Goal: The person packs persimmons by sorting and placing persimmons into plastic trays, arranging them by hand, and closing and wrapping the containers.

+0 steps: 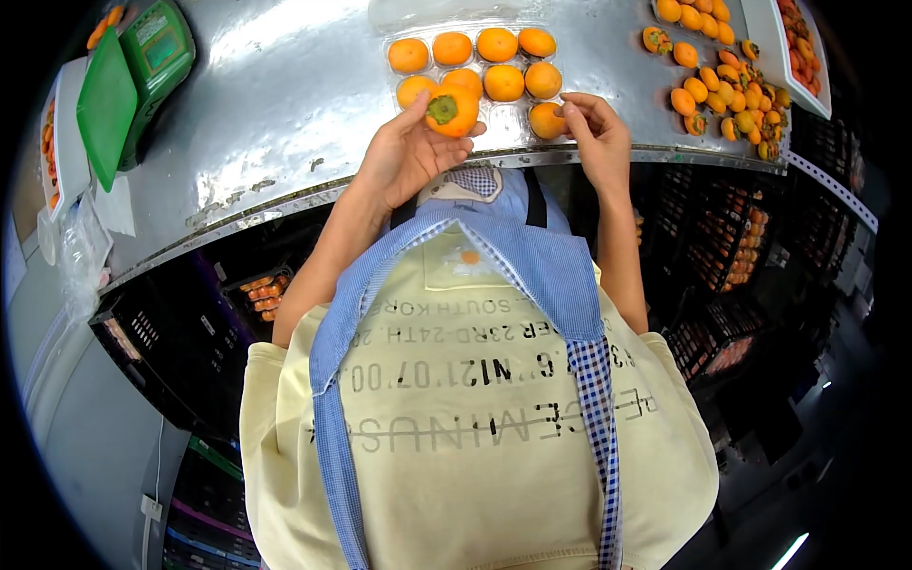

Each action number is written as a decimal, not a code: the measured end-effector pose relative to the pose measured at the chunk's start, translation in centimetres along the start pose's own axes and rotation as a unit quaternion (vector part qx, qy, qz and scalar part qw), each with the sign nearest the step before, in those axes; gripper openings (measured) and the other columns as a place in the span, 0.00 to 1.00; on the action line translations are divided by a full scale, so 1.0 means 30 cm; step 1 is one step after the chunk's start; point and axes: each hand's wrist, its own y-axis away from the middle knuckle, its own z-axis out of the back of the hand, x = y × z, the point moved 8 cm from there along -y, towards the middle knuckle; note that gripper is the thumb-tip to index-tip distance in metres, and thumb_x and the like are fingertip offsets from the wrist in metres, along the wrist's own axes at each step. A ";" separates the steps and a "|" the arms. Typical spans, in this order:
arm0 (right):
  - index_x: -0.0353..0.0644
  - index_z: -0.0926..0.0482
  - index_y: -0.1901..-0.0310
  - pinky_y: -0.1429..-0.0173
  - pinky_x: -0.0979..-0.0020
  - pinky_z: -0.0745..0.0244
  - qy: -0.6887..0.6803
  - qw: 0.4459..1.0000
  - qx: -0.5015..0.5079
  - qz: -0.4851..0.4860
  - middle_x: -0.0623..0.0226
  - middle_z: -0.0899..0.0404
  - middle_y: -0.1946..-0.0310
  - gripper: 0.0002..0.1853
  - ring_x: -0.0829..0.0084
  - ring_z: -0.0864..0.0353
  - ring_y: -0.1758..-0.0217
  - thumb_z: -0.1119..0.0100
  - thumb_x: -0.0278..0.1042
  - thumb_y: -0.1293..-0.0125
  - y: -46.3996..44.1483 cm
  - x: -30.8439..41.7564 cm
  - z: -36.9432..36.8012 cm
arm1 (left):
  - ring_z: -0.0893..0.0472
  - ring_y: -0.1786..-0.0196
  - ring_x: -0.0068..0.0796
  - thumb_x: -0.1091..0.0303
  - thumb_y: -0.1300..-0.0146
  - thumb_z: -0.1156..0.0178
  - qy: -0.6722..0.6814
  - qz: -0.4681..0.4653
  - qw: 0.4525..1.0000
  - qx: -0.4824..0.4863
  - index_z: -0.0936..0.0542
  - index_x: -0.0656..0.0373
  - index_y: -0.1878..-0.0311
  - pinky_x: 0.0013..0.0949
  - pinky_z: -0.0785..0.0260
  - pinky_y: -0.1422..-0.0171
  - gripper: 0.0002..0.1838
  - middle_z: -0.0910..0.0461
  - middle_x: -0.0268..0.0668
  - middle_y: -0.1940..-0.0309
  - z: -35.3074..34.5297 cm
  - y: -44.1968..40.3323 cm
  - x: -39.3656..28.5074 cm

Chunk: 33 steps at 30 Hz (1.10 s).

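Note:
My left hand (415,152), palm up with bent fingers, holds an orange persimmon (452,110), its green-brown calyx facing up. That fruit sits just above the near edge of a clear plastic tray (513,136) and hides part of it. On the right, my right hand (598,138) has its thumb and fingertips closed at the right side of another persimmon (547,121) in the tray's near right corner. Several more persimmons (503,83) fill the far and middle rows, calyxes out of sight. The tray's clear lid (456,13) lies folded back behind.
Loose persimmons (731,98) are heaped on the metal table (285,95) at right, near another filled tray (698,17) and a white crate (760,38). A green scale (133,85) stands at left. Black crates (731,237) with fruit sit below the table edge.

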 end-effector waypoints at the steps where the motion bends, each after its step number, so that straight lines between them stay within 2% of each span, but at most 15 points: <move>1: 0.33 0.23 0.55 0.61 0.79 0.26 0.016 1.000 -0.004 0.002 0.65 0.19 0.67 0.10 0.81 0.22 0.66 0.45 0.28 0.35 -0.001 -0.010 0.016 | 0.19 0.60 0.33 0.49 0.29 0.63 0.018 0.007 1.000 0.006 0.36 0.70 0.41 0.30 0.24 0.53 0.29 0.25 0.58 0.52 0.002 -0.002 0.007; 5: 0.35 0.23 0.54 0.62 0.79 0.26 0.079 0.996 -0.021 0.027 0.66 0.18 0.69 0.12 0.80 0.22 0.68 0.42 0.31 0.38 0.001 -0.053 0.047 | 0.19 0.59 0.34 0.50 0.28 0.63 0.073 0.031 0.997 0.018 0.37 0.70 0.40 0.30 0.24 0.53 0.29 0.26 0.58 0.51 0.007 -0.003 0.033; 9: 0.41 0.22 0.54 0.62 0.74 0.26 0.273 0.959 -0.007 0.073 0.66 0.20 0.64 0.17 0.74 0.21 0.70 0.36 0.38 0.45 0.024 0.025 0.005 | 0.20 0.57 0.34 0.50 0.28 0.64 0.111 0.047 0.992 0.045 0.38 0.71 0.39 0.31 0.24 0.51 0.30 0.26 0.58 0.51 0.007 -0.006 0.054; 11: 0.44 0.22 0.54 0.62 0.71 0.26 0.359 0.928 0.002 0.096 0.66 0.23 0.61 0.20 0.70 0.21 0.70 0.33 0.41 0.48 0.040 0.061 -0.023 | 0.20 0.56 0.34 0.51 0.29 0.60 0.010 0.015 0.999 -0.031 0.36 0.70 0.39 0.31 0.26 0.50 0.29 0.25 0.55 0.51 0.010 0.007 0.043; 13: 0.46 0.23 0.52 0.59 0.65 0.25 0.406 0.908 0.011 0.103 0.65 0.26 0.57 0.24 0.65 0.21 0.61 0.32 0.43 0.51 0.045 0.044 -0.030 | 0.21 0.55 0.34 0.53 0.30 0.55 -0.149 -0.042 0.984 -0.086 0.34 0.69 0.41 0.30 0.27 0.49 0.27 0.24 0.51 0.51 0.012 0.006 0.017; 15: 0.47 0.24 0.51 0.58 0.63 0.25 0.443 0.888 0.005 0.123 0.65 0.26 0.56 0.25 0.63 0.22 0.57 0.32 0.44 0.51 0.049 0.043 -0.038 | 0.22 0.55 0.32 0.55 0.32 0.49 -0.358 -0.126 0.917 -0.124 0.31 0.68 0.42 0.29 0.29 0.48 0.25 0.24 0.47 0.51 0.028 0.006 -0.018; 16: 0.47 0.24 0.50 0.56 0.61 0.26 0.440 0.891 0.011 0.108 0.65 0.26 0.55 0.27 0.62 0.24 0.53 0.31 0.45 0.53 0.045 0.028 -0.036 | 0.23 0.56 0.32 0.60 0.40 0.38 -0.367 -0.162 0.910 -0.102 0.27 0.63 0.45 0.30 0.31 0.48 0.23 0.23 0.41 0.52 0.025 -0.003 -0.020; 19: 0.46 0.23 0.51 0.56 0.61 0.25 0.443 0.887 -0.002 0.128 0.62 0.26 0.56 0.25 0.60 0.23 0.55 0.31 0.44 0.52 0.046 0.030 -0.036 | 0.24 0.56 0.34 0.62 0.46 0.34 -0.623 -0.274 0.728 -0.082 0.27 0.59 0.46 0.33 0.32 0.47 0.25 0.23 0.40 0.54 -0.046 0.010 -0.046; 20: 0.45 0.23 0.52 0.57 0.62 0.25 0.442 0.887 -0.001 0.130 0.62 0.25 0.58 0.24 0.61 0.22 0.56 0.32 0.43 0.52 0.041 0.026 -0.034 | 0.25 0.54 0.38 0.65 0.51 0.32 -0.629 -0.291 0.715 -0.088 0.26 0.56 0.47 0.37 0.33 0.47 0.26 0.23 0.41 0.56 -0.065 0.009 -0.041; 22: 0.44 0.23 0.52 0.59 0.63 0.24 0.442 0.887 0.000 0.132 0.60 0.24 0.60 0.23 0.63 0.21 0.60 0.33 0.41 0.50 0.032 0.019 -0.028 | 0.27 0.54 0.40 0.67 0.52 0.32 -0.675 -0.312 0.665 -0.060 0.26 0.57 0.48 0.38 0.34 0.48 0.26 0.24 0.41 0.56 -0.113 -0.002 -0.029; 25: 0.39 0.22 0.55 0.63 0.69 0.23 0.272 0.961 -0.010 0.058 0.59 0.22 0.65 0.19 0.69 0.21 0.65 0.36 0.41 0.45 0.026 -0.029 0.017 | 0.30 0.54 0.45 0.71 0.55 0.33 -0.707 -0.369 0.602 -0.029 0.27 0.57 0.49 0.39 0.36 0.48 0.26 0.25 0.41 0.57 -0.170 -0.024 -0.005; 27: 0.37 0.23 0.55 0.64 0.73 0.23 -0.034 0.997 0.001 -0.065 0.60 0.22 0.66 0.19 0.73 0.21 0.66 0.40 0.44 0.40 0.028 -0.114 0.042 | 0.30 0.54 0.45 0.72 0.56 0.33 -0.721 -0.375 0.582 -0.027 0.27 0.57 0.49 0.40 0.36 0.48 0.26 0.25 0.41 0.57 -0.185 -0.051 0.012; 28: 0.36 0.24 0.55 0.65 0.75 0.22 -0.188 0.974 0.007 -0.124 0.61 0.22 0.66 0.19 0.75 0.22 0.67 0.42 0.45 0.38 0.037 -0.152 0.038 | 0.30 0.54 0.45 0.73 0.57 0.34 -0.729 -0.384 0.567 -0.027 0.27 0.57 0.50 0.40 0.36 0.48 0.26 0.25 0.41 0.57 -0.190 -0.062 0.019; 29: 0.36 0.25 0.54 0.65 0.76 0.22 -0.257 0.957 0.015 -0.136 0.61 0.22 0.65 0.20 0.74 0.22 0.67 0.45 0.46 0.37 0.042 -0.160 0.036 | 0.30 0.54 0.45 0.74 0.57 0.34 -0.737 -0.391 0.551 -0.027 0.27 0.57 0.51 0.40 0.36 0.48 0.26 0.26 0.41 0.57 -0.193 -0.071 0.024; 33: 0.37 0.29 0.50 0.65 0.78 0.23 -0.445 0.881 0.053 -0.154 0.60 0.22 0.62 0.22 0.75 0.23 0.67 0.51 0.49 0.33 0.068 -0.165 0.012 | 0.29 0.54 0.43 0.75 0.58 0.35 -0.755 -0.424 0.500 -0.020 0.26 0.57 0.52 0.39 0.36 0.48 0.25 0.25 0.39 0.56 -0.226 -0.072 0.034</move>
